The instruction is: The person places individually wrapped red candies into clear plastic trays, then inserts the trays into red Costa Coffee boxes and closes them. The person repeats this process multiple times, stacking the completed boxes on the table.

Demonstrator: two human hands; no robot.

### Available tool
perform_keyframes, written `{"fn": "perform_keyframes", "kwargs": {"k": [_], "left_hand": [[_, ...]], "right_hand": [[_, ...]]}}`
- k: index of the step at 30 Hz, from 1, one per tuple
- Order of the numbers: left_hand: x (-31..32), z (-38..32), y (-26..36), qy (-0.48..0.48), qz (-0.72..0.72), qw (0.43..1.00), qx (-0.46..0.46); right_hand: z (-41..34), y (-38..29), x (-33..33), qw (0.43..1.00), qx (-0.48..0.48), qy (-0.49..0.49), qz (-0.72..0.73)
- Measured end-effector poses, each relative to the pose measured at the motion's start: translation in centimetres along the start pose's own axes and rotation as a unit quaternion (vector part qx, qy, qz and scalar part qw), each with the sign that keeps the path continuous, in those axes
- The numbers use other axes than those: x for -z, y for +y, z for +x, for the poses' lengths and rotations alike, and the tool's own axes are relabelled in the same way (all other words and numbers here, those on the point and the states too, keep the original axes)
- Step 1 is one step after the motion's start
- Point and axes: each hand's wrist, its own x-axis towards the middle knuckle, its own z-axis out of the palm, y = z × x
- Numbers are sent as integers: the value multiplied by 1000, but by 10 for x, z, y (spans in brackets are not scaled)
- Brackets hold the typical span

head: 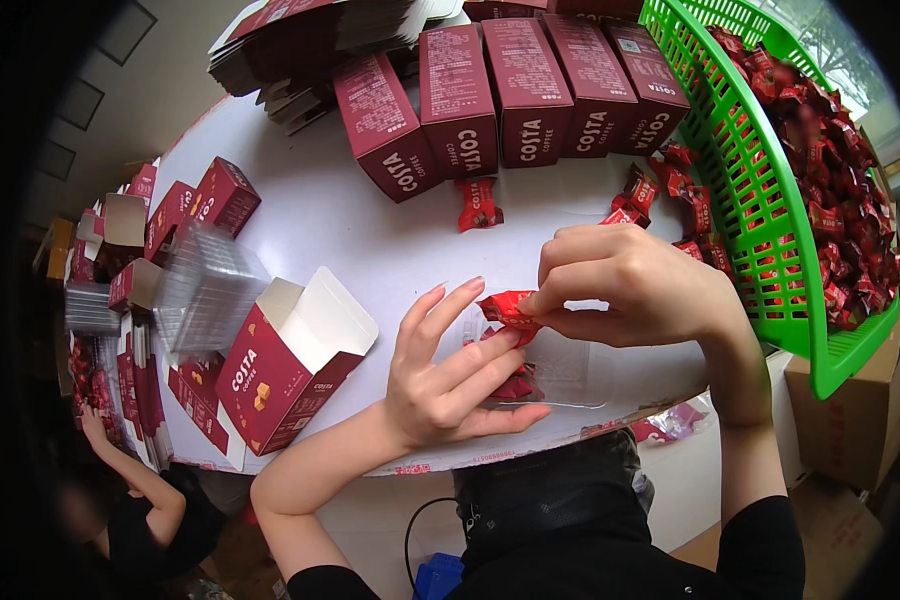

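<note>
My right hand (622, 285) pinches a red wrapped candy (511, 307) between thumb and fingertips, above a clear plastic tray (570, 371) at the table's near edge. My left hand (457, 375) spreads over the tray's left part, its fingertips against the candy's lower side. More red wrapped pieces (517, 385) lie in the tray, partly hidden by that hand. To the left stands an open maroon Costa carton (270, 382), its white flaps raised. One wrapped candy (478, 204) lies by itself on the white table, in front of a row of closed Costa cartons (529, 112).
A green plastic basket (784, 217) full of wrapped candies stands at the right, with loose candies (637, 191) beside it. Stacked clear trays (206, 289) and more cartons (225, 195) occupy the left. Flattened cartons (307, 60) lie at the back. Another person's arm (131, 469) reaches in at lower left.
</note>
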Motion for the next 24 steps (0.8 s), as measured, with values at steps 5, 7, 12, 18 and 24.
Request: {"fn": "perform_keyframes", "kwargs": {"k": [5,7,12,18,24], "left_hand": [[-2,3,-4,-9,-56,998,11],[-2,1,-5,-17,-64,998,12],[-5,-1,-7,-17,-93,995,15],[-6,-3,-4,-21,-74,997,26],[-6,1,-7,-19,-76,997,13]], "right_hand": [[2,4,-7,999,32,23,-36],[2,6,-9,996,41,24,-74],[2,-1,-9,995,13,7,-100],[2,-5,-3,997,3,-22,-80],[0,-7,-4,993,-17,-31,-113]]}}
